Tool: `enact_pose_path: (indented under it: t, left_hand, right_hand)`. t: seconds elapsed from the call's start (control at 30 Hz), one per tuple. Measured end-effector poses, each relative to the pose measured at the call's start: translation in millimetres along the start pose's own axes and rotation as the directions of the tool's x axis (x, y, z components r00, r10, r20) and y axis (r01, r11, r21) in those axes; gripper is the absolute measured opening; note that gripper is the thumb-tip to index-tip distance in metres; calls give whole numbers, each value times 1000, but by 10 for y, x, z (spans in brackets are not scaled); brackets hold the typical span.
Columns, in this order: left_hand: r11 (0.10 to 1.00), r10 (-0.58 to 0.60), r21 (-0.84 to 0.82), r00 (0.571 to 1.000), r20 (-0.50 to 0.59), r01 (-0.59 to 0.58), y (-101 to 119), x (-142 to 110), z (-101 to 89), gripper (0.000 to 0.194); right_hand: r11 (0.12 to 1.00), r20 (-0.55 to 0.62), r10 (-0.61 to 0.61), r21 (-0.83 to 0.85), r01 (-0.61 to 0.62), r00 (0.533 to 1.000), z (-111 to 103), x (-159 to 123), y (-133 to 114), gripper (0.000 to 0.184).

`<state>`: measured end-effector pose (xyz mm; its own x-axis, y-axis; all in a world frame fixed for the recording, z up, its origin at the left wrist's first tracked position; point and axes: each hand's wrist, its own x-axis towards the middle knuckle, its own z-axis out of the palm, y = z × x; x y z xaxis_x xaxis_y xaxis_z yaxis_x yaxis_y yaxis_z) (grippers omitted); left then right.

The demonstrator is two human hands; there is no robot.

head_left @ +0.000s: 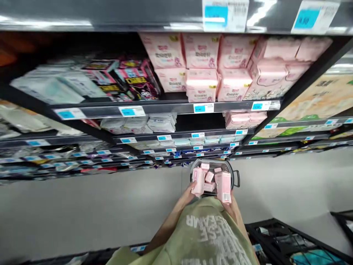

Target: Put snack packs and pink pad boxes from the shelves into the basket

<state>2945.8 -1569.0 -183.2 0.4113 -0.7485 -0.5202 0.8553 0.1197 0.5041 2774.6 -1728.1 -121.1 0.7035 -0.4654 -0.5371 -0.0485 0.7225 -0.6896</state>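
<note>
Low in the head view, my left hand [191, 190] grips a pink packet [198, 182] and my right hand [231, 204] grips another pink packet [224, 187]. Both packets are held just above a grey shopping basket [234, 175] on the floor, which holds several more pink packets [209, 176]. My green shirt covers both forearms' lower parts. On the shelf above, rows of the same kind of pink packs [202, 84] are stacked.
Dark store shelves [165, 107] with blue price tags run across the view. Black and pink boxes [132, 79] and white packs [161, 123] sit to the left. Grey floor [82, 213] lies below. A black wire rack [286, 239] stands at lower right.
</note>
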Motion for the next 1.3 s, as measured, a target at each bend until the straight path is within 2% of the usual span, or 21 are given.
enact_pose_path:
  t: [0.1,0.17,0.27,0.33,0.47,0.57,0.67,0.77,0.83,0.9,1.0,1.1,1.2,1.3]
  left_hand:
    - [992,124,33,984,-126,-120,61,-35,-44,83]
    - [984,178,45,975,-130,-173,94,-81,-66,85]
    - [980,197,42,968,-155,-193,126,-173,-89,88]
    - [986,169,18,967,-193,-169,140,-249,-112,93]
    - [995,94,-21,974,-207,-101,199,-409,-194,103]
    - [998,57,-27,980,-191,-63,267,-455,-225,102]
    - [1000,2,-16,985,-174,-5,314,-406,-171,96]
    - [1000,-1,-6,980,-198,0,331,-311,-48,92]
    - [999,26,-12,977,-214,-30,333,-250,44,92]
    - [998,59,0,975,-215,-60,332,-208,127,92]
    - [996,88,39,976,-198,-82,323,-186,225,90]
    - [996,73,54,983,-170,-64,299,-207,287,94]
    - [998,37,49,989,-142,-30,261,-250,307,100]
    - [999,26,30,992,-123,-22,224,-290,289,100]
  right_hand:
    - [1000,65,0,4,0,998,287,59,-18,65]
    - [1000,121,-16,2,16,993,475,77,-1,77]
    - [1000,174,2,-23,2,985,697,44,65,80]
    - [998,148,13,-58,-4,989,774,-1,117,77]
    - [993,24,-23,-112,26,999,767,-52,188,76]
    - [995,-13,-48,-83,46,999,695,-26,227,64]
    - [996,-9,-89,-19,89,996,644,29,253,53]
    - [989,-31,-147,-1,147,989,648,75,154,53]
    - [981,-39,-194,-18,194,980,669,104,-56,59]
    - [957,-59,-288,-49,286,956,690,144,-401,61]
    - [883,-134,-469,-113,456,873,711,252,-1106,59]
    - [826,-142,-563,-130,549,814,714,413,-1844,57]
    - [787,-115,-616,-110,607,779,697,586,-2426,44]
    - [753,-119,-658,-117,647,744,674,758,-2802,33]
